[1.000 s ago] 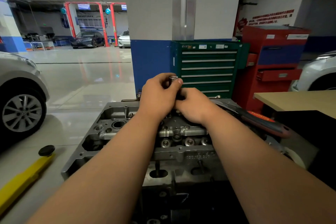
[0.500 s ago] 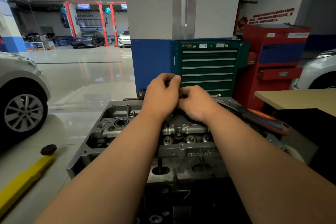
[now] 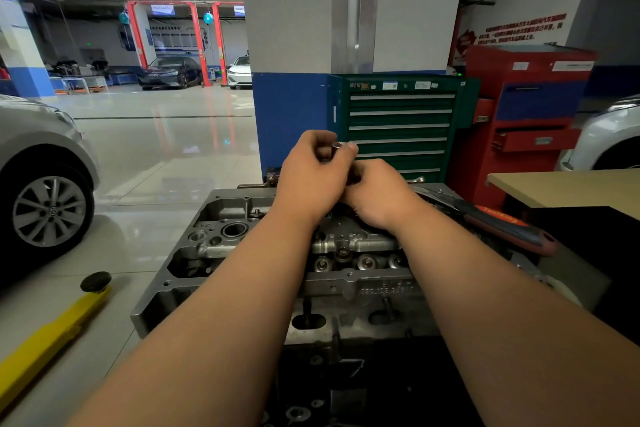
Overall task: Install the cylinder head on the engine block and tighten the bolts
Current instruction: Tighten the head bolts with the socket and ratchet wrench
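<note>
Almost nothing moved. Your left hand (image 3: 311, 180) pinches a steel rod (image 3: 336, 145), upright, over the cylinder head (image 3: 363, 291), whose long axis runs left-right; right hand (image 3: 381, 198) curled, grip hidden. Glossy garage floor (image 3: 166, 156), green tool cabinet (image 3: 398, 118) behind.

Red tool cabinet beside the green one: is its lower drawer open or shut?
Partly open: the lower drawer of the red metal tool cabinet juts forward, with a dark gap above it.
</note>
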`<state>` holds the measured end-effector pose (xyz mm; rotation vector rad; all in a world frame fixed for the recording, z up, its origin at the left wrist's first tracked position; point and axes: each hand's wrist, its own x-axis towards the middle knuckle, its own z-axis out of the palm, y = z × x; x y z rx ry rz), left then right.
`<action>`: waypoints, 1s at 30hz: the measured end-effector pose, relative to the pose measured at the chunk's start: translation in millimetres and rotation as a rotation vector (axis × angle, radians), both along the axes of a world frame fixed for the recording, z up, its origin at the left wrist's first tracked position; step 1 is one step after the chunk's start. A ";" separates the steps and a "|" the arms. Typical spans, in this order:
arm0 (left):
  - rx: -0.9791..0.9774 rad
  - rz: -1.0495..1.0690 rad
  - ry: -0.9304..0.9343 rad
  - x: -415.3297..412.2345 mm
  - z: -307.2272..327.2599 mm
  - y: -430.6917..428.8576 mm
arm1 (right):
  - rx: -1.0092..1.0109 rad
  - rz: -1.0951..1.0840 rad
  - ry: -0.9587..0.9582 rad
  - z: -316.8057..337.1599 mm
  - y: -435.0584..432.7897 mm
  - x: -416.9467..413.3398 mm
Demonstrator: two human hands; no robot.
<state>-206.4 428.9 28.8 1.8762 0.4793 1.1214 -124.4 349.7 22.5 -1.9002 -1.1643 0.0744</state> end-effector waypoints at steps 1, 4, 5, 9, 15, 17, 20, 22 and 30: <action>0.018 0.015 0.006 0.1 -0.6 0.3 | -0.009 -0.011 -0.022 0.6 0.2 -0.8; 0.058 0.069 0.018 -1.1 -0.5 2.6 | -0.002 -0.019 -0.010 1.1 0.4 -1.6; 0.067 0.076 0.011 -1.5 -0.5 3.7 | 0.003 -0.010 0.007 0.8 0.0 -1.9; 0.088 0.049 0.000 -3.8 -0.1 4.5 | -0.010 0.031 0.074 0.2 -0.7 -0.5; 0.011 -0.007 0.002 0.7 -1.5 1.0 | 0.010 -0.037 -0.010 -0.3 0.1 0.0; 0.039 0.038 0.050 0.9 -2.1 1.6 | 0.005 -0.054 -0.035 0.2 0.7 -0.8; 0.094 0.074 0.052 -0.5 -1.7 4.4 | 0.013 -0.001 0.024 0.4 0.0 -1.6; 0.111 0.067 0.045 -1.6 -1.0 4.3 | -0.019 0.036 0.043 0.8 -1.3 -1.5; 0.059 0.043 0.042 1.1 -1.4 1.0 | 0.041 -0.041 -0.010 0.8 -0.8 -2.3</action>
